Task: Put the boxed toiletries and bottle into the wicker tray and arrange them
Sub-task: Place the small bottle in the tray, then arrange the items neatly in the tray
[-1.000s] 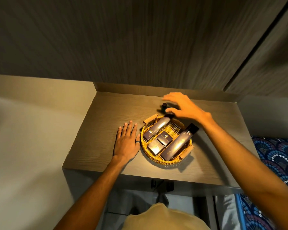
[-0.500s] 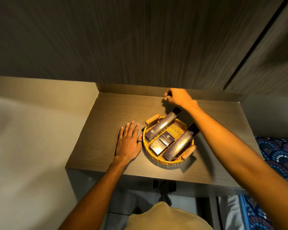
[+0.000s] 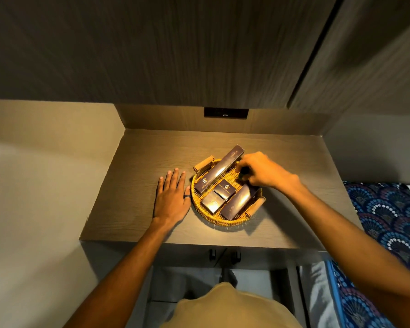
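A round wicker tray (image 3: 205,213) with two wooden handles sits on the dark wooden shelf (image 3: 137,185). Inside lie a long dark box (image 3: 219,172) whose far end pokes over the rim, two small dark boxes (image 3: 226,189) (image 3: 212,202), and another long box (image 3: 237,204) at the right. My right hand (image 3: 262,172) hovers over the tray's back right, closed on a small dark bottle (image 3: 244,172), mostly hidden by the fingers. My left hand (image 3: 173,197), wearing a ring, lies flat on the shelf against the tray's left rim.
The shelf is a recessed niche with a side wall at the left and a back wall carrying a dark panel (image 3: 225,112). A patterned blue fabric (image 3: 386,221) lies to the right, below shelf level. Two dark hooks (image 3: 223,255) hang under the shelf's front edge.
My right hand reached to the back of the shelf, closed on the small bottle, and has come back over the tray with it. The left hand has stayed flat beside the tray.
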The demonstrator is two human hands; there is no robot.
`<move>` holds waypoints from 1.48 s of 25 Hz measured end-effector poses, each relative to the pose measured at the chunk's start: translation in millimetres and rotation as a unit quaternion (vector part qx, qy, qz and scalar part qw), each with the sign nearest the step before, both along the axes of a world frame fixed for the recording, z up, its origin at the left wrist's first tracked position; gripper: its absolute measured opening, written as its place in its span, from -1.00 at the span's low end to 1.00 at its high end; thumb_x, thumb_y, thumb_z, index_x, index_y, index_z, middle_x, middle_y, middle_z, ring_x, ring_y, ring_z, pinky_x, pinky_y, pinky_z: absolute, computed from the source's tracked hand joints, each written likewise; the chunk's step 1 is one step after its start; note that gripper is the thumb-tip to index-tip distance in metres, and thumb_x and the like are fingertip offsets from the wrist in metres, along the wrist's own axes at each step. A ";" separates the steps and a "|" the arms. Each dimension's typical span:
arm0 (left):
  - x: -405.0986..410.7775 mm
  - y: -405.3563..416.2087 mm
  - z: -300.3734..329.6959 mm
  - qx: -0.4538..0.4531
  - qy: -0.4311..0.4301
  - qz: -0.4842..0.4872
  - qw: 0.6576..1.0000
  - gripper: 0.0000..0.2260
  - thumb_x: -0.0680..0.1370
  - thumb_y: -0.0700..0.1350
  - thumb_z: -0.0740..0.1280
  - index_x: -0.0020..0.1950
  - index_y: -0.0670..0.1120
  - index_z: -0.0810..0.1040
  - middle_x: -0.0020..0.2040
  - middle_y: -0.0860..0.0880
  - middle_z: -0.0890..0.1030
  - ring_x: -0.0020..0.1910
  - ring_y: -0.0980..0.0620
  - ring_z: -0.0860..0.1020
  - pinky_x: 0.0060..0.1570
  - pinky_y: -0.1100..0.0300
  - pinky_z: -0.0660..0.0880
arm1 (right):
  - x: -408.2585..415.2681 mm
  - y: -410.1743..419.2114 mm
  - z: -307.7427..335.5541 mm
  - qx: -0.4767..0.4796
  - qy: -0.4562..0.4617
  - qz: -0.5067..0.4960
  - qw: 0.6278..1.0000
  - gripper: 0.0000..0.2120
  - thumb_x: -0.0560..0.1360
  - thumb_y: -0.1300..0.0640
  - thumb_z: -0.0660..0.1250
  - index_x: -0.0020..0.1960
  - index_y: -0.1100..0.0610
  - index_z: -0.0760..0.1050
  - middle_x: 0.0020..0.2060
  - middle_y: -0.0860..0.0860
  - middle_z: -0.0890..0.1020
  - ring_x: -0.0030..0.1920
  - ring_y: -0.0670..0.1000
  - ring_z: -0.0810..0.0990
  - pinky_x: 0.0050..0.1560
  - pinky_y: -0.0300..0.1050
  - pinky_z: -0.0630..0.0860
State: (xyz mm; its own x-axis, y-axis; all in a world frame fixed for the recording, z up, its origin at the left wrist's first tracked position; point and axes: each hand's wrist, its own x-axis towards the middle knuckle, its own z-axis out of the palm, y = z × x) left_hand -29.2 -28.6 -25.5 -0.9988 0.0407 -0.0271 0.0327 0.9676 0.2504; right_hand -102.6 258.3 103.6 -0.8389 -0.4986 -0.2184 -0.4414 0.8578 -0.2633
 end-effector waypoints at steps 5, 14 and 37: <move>2.4 -0.3 3.6 -0.003 -0.008 -0.003 1.000 -0.45 0.72 0.09 0.00 0.69 0.00 -0.02 0.70 -0.08 -0.03 0.67 -0.08 -0.11 0.63 -0.09 -0.20 | 5.2 -18.2 -25.4 -0.008 0.029 0.028 0.999 -0.72 0.41 0.29 0.43 0.11 0.16 0.64 0.10 0.08 0.68 0.14 0.14 0.65 0.12 0.06 0.60; 2.4 -1.8 4.8 0.009 -0.009 -0.009 1.000 -0.45 0.72 0.09 0.02 0.69 0.00 -0.01 0.70 -0.08 -0.02 0.67 -0.08 -0.10 0.61 -0.07 -0.23 | 6.5 -24.1 -18.2 0.006 0.024 0.008 1.000 -0.58 0.44 0.29 0.45 0.28 0.09 0.58 0.21 0.09 0.65 0.23 0.17 0.63 0.19 0.07 0.62; -13.8 40.8 56.1 0.073 0.001 -0.149 0.986 -0.23 0.60 -0.12 0.24 0.66 -0.16 -0.18 0.67 -0.15 -0.18 0.65 -0.09 -0.21 0.61 0.00 -0.26 | 118.7 11.9 -64.8 -0.110 0.038 -0.229 0.966 -0.38 0.73 0.12 0.01 0.67 0.19 -0.21 0.63 0.07 -0.30 0.63 0.05 -0.32 0.62 0.08 -0.13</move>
State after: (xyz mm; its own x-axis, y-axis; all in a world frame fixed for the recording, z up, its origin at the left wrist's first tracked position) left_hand -43.0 12.3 30.6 -0.9419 0.3358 0.0033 0.3110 0.8683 0.3864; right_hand 16.1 270.2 38.8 -0.9921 -0.0988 -0.0779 -0.0543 0.8949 -0.4429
